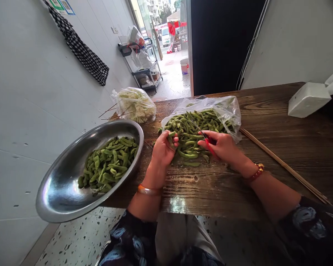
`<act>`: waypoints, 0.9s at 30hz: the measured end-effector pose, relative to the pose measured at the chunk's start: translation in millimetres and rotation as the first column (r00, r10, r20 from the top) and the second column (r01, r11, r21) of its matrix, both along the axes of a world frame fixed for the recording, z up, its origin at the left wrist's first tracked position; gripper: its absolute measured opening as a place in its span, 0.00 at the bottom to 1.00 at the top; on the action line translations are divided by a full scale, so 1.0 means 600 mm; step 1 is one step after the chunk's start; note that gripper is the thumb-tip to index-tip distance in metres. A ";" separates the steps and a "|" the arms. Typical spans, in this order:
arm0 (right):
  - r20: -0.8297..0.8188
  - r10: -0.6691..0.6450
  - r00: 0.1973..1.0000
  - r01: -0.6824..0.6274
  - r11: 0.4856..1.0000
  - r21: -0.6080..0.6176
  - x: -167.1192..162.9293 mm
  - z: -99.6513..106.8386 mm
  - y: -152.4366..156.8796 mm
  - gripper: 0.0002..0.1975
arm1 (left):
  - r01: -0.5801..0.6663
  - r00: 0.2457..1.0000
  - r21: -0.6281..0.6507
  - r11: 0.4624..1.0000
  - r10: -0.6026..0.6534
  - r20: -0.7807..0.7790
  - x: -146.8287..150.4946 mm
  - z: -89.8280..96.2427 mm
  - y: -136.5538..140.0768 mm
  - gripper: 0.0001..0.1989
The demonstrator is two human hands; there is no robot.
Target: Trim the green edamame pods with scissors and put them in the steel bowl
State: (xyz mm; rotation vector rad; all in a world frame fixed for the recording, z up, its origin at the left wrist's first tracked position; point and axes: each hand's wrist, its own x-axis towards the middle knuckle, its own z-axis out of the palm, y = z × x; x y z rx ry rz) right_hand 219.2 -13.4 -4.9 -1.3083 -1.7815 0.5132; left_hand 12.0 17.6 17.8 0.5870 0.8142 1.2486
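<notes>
My left hand (pixel 164 147) is closed around a green edamame pod (pixel 172 137), held just in front of the pile. In my right hand (pixel 220 146) is a pair of scissors (pixel 209 145) with red handles, its blades pointing up and to the left over the pods. Spilling from a clear plastic bag (pixel 230 111) onto the table, a heap of edamame pods (pixel 190 142) lies between and behind both hands. To the left stands a wide steel basin (pixel 63 184), tilted in view, with many more pods (pixel 109 164) inside.
A bag of pale cauliflower-like pieces (pixel 135 105) sits behind the basin, with thin sticks beside it. Long wooden skewers (pixel 283 164) lie across the right of the wooden table (pixel 199 192). A white tissue box (pixel 309 99) stands at the far right. Beyond are a cart (pixel 141 68) and a doorway.
</notes>
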 end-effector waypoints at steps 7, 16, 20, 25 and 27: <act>-0.006 -0.026 1.000 0.026 1.000 0.007 0.009 0.010 -0.001 0.26 | 0.114 0.991 0.058 0.992 -0.109 -0.081 -0.005 0.006 -0.005 0.07; -0.058 -0.034 0.998 0.034 0.999 0.011 0.017 0.011 0.008 0.27 | 0.696 0.004 0.066 0.715 0.088 -0.996 0.001 0.006 -0.025 0.07; -0.037 -0.037 0.999 0.038 0.999 0.025 0.015 0.009 0.008 0.26 | 0.737 -0.106 0.036 0.675 0.168 -0.980 0.008 -0.007 -0.025 0.08; 0.011 -0.026 1.000 0.026 0.999 0.020 0.013 0.007 0.007 0.27 | 0.627 0.248 0.325 0.708 0.215 -0.945 0.012 -0.013 -0.021 0.07; 0.018 -0.034 0.999 0.034 0.999 0.019 0.014 0.007 0.007 0.28 | 0.520 0.443 0.426 0.740 0.193 -0.876 0.011 -0.005 -0.020 0.06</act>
